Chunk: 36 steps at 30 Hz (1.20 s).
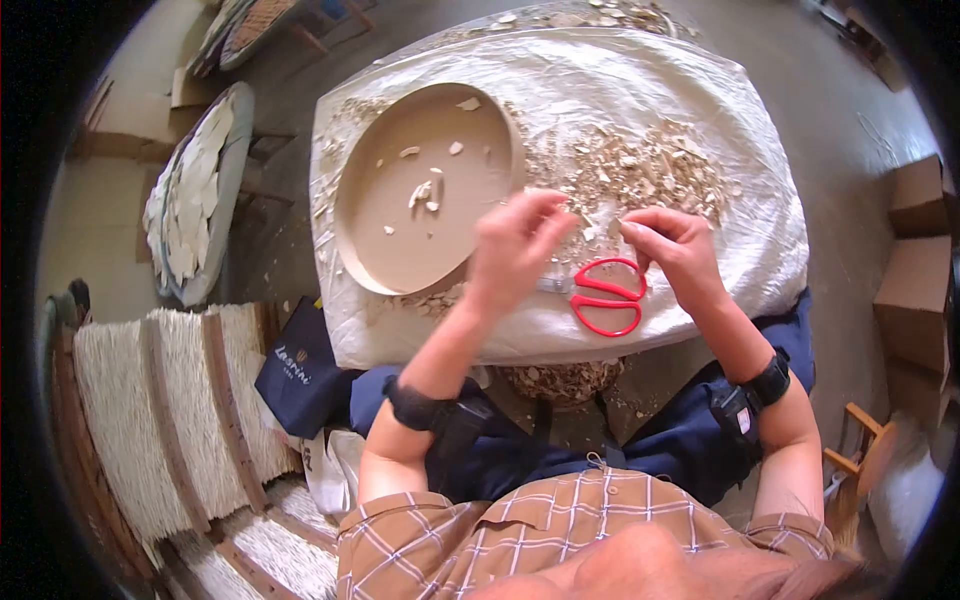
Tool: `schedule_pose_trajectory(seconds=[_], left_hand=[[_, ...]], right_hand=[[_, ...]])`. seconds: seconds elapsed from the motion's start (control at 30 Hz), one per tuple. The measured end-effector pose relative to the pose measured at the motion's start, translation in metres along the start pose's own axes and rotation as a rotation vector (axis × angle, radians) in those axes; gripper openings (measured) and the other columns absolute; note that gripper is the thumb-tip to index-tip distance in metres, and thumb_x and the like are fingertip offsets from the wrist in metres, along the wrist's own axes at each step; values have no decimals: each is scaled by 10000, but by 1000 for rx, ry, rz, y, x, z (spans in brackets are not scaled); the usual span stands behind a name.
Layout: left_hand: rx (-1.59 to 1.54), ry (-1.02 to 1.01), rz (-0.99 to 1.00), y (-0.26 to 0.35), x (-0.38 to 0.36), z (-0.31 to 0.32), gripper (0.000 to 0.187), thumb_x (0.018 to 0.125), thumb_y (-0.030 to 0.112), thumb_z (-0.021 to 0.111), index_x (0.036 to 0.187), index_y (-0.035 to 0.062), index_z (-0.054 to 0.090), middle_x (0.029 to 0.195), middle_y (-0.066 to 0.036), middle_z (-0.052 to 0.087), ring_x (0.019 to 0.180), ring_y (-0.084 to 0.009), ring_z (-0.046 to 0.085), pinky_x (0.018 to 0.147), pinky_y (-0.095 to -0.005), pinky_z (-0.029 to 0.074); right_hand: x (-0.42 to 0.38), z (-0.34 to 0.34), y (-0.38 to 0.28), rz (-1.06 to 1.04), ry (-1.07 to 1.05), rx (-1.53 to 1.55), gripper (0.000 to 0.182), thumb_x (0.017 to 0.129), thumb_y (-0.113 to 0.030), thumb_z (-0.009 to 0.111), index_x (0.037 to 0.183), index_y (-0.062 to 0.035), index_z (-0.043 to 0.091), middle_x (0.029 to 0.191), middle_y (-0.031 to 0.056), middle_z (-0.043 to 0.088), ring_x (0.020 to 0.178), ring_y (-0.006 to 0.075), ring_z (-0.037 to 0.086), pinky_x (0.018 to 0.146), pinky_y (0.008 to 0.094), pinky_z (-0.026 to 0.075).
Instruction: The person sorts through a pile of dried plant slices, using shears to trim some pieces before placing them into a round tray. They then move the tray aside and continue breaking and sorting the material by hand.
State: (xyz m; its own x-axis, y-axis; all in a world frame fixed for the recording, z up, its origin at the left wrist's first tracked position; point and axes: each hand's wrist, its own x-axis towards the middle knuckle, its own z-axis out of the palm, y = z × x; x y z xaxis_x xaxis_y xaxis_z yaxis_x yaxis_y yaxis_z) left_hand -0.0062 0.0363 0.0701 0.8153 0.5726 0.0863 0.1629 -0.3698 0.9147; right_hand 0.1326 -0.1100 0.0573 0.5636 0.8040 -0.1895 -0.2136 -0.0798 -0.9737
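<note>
My left hand (512, 248), slightly blurred, hovers over the right rim of a large round shallow tray (357, 240). Its thumb and fingers look apart, and I see nothing between them. To the right, my right hand (680, 255) is closed in a pinch; whatever its fingertips hold is too small to name. Red-handled scissors (640, 282) lie on the cloth between my wrists, their blades partly hidden behind my left forearm. Several pale chips (424, 194) rest in the tray. Beyond my hands spreads a heap of pale broken flakes (655, 170).
A white cloth (740, 270) covers the table. Beneath its front edge stands a container of flakes (565, 382) between my knees. Stacked pale sheets (140, 420) and a dark blue bag (300, 365) are at left. Cardboard boxes (915, 290) and a wooden stool (865, 450) stand at right.
</note>
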Motion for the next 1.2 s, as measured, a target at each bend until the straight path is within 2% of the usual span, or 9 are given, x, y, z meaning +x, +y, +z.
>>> schedule_pose_trajectory(seconds=[0.1,0.17,0.33,0.63,0.97,1.03,1.1,1.17,1.2], left_hand=[[-583,-197,-299,0,-11,26,171,852,93,531,981,-20,526,841,-57,577,718,-100,566,608,-213,478],[-675,-208,-266,0,-10,25,174,853,102,535,966,-29,527,828,-59,578,708,-101,567,614,-217,479],[-700,-186,-265,0,-9,21,158,834,105,565,919,-27,546,785,-57,590,676,-94,568,603,-216,480],[-707,-197,-323,-8,-8,27,160,836,119,561,933,-8,570,796,-46,595,703,-92,567,659,-239,501],[-561,-226,-251,-5,-3,30,160,823,111,579,913,-21,584,785,-48,599,700,-94,561,635,-221,471],[-550,-303,-219,-6,-3,29,158,821,102,581,910,-29,586,787,-54,603,705,-99,564,643,-223,470],[-630,-338,-247,-6,-4,29,154,821,94,577,914,-29,582,793,-58,604,708,-103,568,650,-230,473],[-706,-374,-275,-5,-4,28,150,822,85,573,919,-30,578,799,-63,604,711,-108,571,656,-237,476],[-783,-383,-315,-3,-4,27,140,824,78,566,920,-24,575,806,-64,602,710,-114,574,661,-246,482]], right_hand=[[-6,9,-3,-3,-73,-43,132,793,-122,617,840,1,635,668,5,589,534,36,508,459,165,394],[-7,11,-2,-13,-87,-57,132,797,-118,612,848,3,633,682,10,592,536,38,509,462,166,398],[-7,12,-1,-115,-118,-104,127,815,-88,576,879,10,624,734,30,598,554,46,524,479,166,414],[-8,9,-1,37,-98,-37,155,835,-94,541,914,21,606,712,24,594,582,47,547,492,178,436],[-10,2,-3,-112,-69,-258,116,804,-103,583,834,0,628,680,21,578,541,51,507,476,199,401],[-8,-3,0,-389,-121,-513,125,799,-112,580,827,1,625,676,19,570,519,56,490,462,199,384],[-8,-4,-2,-301,-128,-390,133,804,-115,557,805,3,619,641,9,554,496,62,484,454,190,381],[-10,-4,-8,127,-173,33,133,811,-103,532,795,2,612,596,-6,526,475,64,476,435,192,386],[-9,-5,-7,178,-190,115,133,808,-113,528,795,0,597,565,-14,504,468,61,476,417,196,391]])
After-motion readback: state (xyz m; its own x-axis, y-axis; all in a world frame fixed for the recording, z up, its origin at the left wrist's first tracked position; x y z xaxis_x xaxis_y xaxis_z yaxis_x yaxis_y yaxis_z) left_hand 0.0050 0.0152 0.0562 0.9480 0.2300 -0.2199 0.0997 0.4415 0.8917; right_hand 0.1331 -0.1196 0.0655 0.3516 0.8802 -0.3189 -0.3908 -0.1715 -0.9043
